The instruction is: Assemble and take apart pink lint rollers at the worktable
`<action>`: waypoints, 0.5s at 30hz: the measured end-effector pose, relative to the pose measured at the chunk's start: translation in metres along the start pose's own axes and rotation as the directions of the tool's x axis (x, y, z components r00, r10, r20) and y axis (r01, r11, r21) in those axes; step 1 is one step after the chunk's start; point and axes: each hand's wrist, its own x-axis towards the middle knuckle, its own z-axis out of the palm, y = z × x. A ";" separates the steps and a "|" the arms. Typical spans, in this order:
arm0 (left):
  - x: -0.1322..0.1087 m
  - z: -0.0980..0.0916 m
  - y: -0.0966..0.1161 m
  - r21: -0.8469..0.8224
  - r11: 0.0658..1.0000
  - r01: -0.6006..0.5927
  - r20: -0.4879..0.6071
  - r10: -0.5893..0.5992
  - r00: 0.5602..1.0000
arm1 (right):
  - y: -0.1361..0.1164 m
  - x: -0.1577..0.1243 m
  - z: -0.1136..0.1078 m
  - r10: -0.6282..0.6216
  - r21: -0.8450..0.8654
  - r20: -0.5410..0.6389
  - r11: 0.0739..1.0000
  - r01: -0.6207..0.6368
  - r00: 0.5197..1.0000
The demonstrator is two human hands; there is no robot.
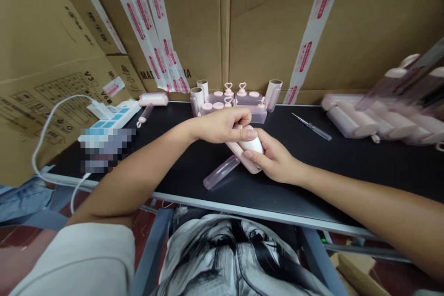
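Note:
Over the middle of the black table (347, 166), both hands meet on a pink-and-white lint roller (252, 145). My left hand (225, 125) is closed over its upper end from above. My right hand (274, 159) cups it from below, with the thumb lying on the white roll. The pink case part shows beneath my fingers. A clear pink tube (221, 172) lies on the table just left of my right hand, touching nothing I can make out.
At the back stand pink parts with heart-shaped handles (236, 97) and small tubes (197, 97). A screwdriver (312, 126) lies to the right. Finished rollers (367, 122) pile up at far right. A power strip (111, 120) with a white cable sits left. Cardboard boxes (263, 23) wall the back.

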 end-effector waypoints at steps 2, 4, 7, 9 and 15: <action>0.002 0.002 -0.006 -0.053 0.999 -0.004 -0.008 0.004 1.000 | 0.003 0.000 0.000 0.017 -0.008 -0.016 1.000 -0.017 1.000; 0.003 0.005 -0.011 -0.110 0.994 0.006 -0.035 -0.010 0.999 | 0.005 0.000 0.000 0.028 -0.013 -0.042 1.000 -0.029 0.999; 0.001 0.009 -0.016 -0.240 0.969 0.062 -0.053 -0.077 0.996 | 0.008 -0.001 0.000 0.037 -0.010 -0.079 0.999 -0.037 0.996; -0.001 0.011 -0.016 -0.344 0.931 0.118 -0.013 -0.130 0.991 | 0.009 -0.001 0.000 0.054 -0.017 -0.080 0.998 -0.055 0.995; -0.008 0.008 -0.012 -0.416 0.894 0.164 0.089 -0.139 0.986 | 0.005 -0.002 0.000 0.042 -0.049 -0.037 0.998 -0.044 0.998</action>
